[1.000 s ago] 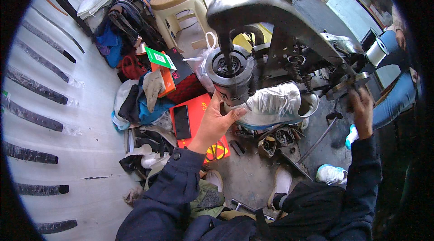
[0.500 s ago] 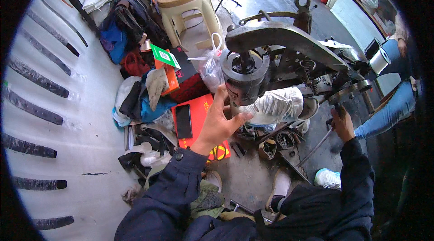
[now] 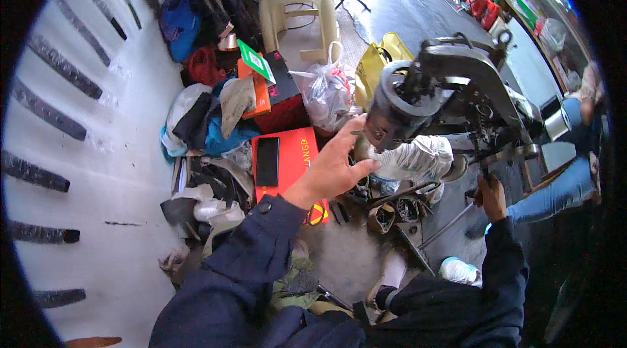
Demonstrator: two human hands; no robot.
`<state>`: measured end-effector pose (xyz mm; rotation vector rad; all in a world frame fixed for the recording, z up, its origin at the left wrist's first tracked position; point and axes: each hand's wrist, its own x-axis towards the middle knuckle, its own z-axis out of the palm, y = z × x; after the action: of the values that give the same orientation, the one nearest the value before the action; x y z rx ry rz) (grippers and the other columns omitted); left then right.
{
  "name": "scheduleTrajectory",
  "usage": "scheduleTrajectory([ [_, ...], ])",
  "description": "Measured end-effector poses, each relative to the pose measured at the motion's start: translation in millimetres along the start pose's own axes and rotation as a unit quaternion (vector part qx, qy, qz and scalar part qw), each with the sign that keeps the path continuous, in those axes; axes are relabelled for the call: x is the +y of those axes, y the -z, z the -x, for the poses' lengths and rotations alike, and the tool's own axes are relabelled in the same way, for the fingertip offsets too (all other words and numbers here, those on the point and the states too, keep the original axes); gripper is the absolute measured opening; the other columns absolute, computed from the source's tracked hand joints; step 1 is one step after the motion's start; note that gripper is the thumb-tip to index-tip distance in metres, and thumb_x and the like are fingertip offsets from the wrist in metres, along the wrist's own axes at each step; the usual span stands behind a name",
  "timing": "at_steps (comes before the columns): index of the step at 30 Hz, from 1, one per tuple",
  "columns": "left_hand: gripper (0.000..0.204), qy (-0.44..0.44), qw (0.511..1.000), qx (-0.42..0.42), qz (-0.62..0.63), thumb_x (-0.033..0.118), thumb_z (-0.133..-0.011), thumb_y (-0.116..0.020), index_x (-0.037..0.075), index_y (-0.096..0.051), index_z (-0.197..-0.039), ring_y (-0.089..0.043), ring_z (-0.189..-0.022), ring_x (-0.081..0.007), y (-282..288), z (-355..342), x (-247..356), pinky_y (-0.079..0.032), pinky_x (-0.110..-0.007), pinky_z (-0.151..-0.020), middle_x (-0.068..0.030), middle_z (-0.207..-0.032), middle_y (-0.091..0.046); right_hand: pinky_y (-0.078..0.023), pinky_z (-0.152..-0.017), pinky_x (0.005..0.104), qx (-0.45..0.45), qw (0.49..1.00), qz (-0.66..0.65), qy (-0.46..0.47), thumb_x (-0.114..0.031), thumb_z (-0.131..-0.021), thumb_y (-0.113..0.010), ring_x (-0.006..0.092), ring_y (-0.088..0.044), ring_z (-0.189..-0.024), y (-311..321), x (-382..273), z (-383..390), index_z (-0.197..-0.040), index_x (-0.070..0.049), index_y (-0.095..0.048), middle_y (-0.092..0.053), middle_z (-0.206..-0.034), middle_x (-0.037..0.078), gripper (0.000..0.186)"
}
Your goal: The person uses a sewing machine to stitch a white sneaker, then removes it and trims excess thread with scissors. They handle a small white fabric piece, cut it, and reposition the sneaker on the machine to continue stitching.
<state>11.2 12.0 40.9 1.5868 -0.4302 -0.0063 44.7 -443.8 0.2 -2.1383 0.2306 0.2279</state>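
Note:
A hand-cranked shoe-stitching machine point(image 3: 467, 67) stands ahead of me, its round dark head point(image 3: 401, 105) over a white lace-up sneaker point(image 3: 418, 155). My left hand point(image 3: 332, 165) is at the sneaker's toe end, just below the machine's head. Its thumb and forefinger bend around the toe, and the other fingers are partly hidden. At the right, my right hand point(image 3: 494, 199) is closed around the handle below the machine's crank wheel point(image 3: 509, 154). The head hides the spot where the needle would meet the shoe.
A red box point(image 3: 297, 152) with a black phone point(image 3: 267, 162) lies left of my left hand. Beyond stand a plastic bag point(image 3: 326, 96), a yellow bag point(image 3: 372, 70) and a beige stool point(image 3: 295, 5). Another person's jeans-clad leg point(image 3: 555, 184) is close at right.
My view has shifted, and the machine's head now appears farther right and at a different angle. The yellow bag has come into sight behind it. Both hands stay at the sneaker and the crank.

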Motion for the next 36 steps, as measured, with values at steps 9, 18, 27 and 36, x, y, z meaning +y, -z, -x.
scheduleTrajectory([
  [9, 0.064, 0.049, 0.998, 0.03, 0.027, 0.009, -0.091, -0.067, 0.006, -0.038, -0.148, -0.05, -0.124, -0.0178, -6, 15, -14, -0.044, -0.035, -0.103, -0.0098, -0.139, -0.052, -0.048, -0.082, 0.0323, 0.122, 0.979, 0.02, 0.165, -0.025, -0.097, -0.059, 0.0198, -0.059, -0.09, 36, -47, 22, -0.12, 0.007, -0.063, -0.068, -0.106, 0.013, 0.039],
  [18, 0.059, -0.009, 0.997, 0.076, 0.025, 0.001, -0.084, -0.067, 0.005, -0.044, -0.139, -0.051, -0.128, -0.0288, -13, 17, -16, -0.036, -0.036, -0.111, -0.0149, -0.133, -0.052, -0.04, -0.057, 0.0276, 0.218, 0.973, 0.034, 0.069, -0.019, -0.102, -0.055, 0.0133, -0.048, -0.065, 134, 41, -45, -0.116, -0.002, -0.06, -0.057, -0.085, 0.005, 0.023],
  [27, 0.06, -0.028, 0.994, 0.097, -0.031, 0.003, -0.083, -0.067, 0.003, -0.044, -0.139, -0.045, -0.137, -0.0348, -14, 18, -20, -0.033, -0.039, -0.116, -0.0182, -0.14, -0.05, -0.044, -0.054, 0.0316, -0.022, 1.0, 0.003, 0.006, -0.03, -0.097, -0.061, 0.0139, -0.055, -0.058, 15, -10, 6, -0.101, -0.002, -0.063, -0.059, -0.07, 0.005, 0.028],
  [36, 0.063, -0.034, 0.991, 0.104, -0.075, 0.003, -0.083, -0.068, 0.002, -0.042, -0.14, -0.038, -0.143, -0.0371, -17, 22, -25, -0.031, -0.04, -0.118, -0.022, -0.148, -0.045, -0.039, -0.054, 0.0276, 0.202, 0.972, 0.01, 0.119, -0.028, -0.101, -0.057, 0.0104, -0.05, -0.066, 109, -33, -7, -0.116, -0.002, -0.061, -0.055, -0.076, 0.003, 0.03],
])
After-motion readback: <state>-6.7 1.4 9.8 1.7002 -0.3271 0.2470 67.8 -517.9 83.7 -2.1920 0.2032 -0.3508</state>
